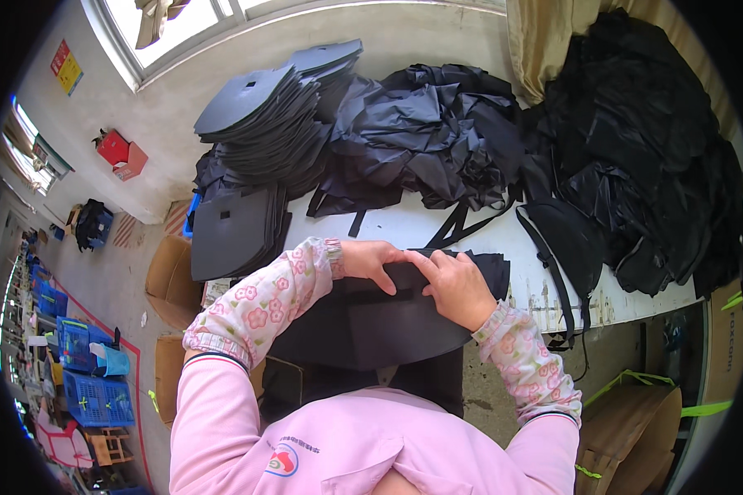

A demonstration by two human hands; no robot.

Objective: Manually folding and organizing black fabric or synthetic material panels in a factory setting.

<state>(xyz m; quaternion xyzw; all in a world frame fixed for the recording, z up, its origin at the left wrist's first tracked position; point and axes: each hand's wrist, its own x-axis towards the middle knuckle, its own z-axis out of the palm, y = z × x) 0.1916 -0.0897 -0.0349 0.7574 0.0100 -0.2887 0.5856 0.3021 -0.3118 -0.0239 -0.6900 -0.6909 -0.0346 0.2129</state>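
Note:
A dark, stiff curved panel (371, 330) lies across the near edge of the table and overhangs it toward my body. My left hand (367, 260) closes on its far edge, thumb on top and fingertips reaching to the right. My right hand (458, 289) grips the same edge, with the index finger stretched to meet the left fingers and the others curled. Dark folded fabric (491, 268) shows under and beside the panel. Whether the fabric is joined to the panel is hidden by my hands.
Stacked dark panels (260, 124) with small slots stand at the back left, another pile (235, 231) nearer. Crumpled black fabric (429, 132) and a tall black heap (636, 148) cover the back and right of the white table (388, 223). Cardboard boxes (631, 429) stand at lower right.

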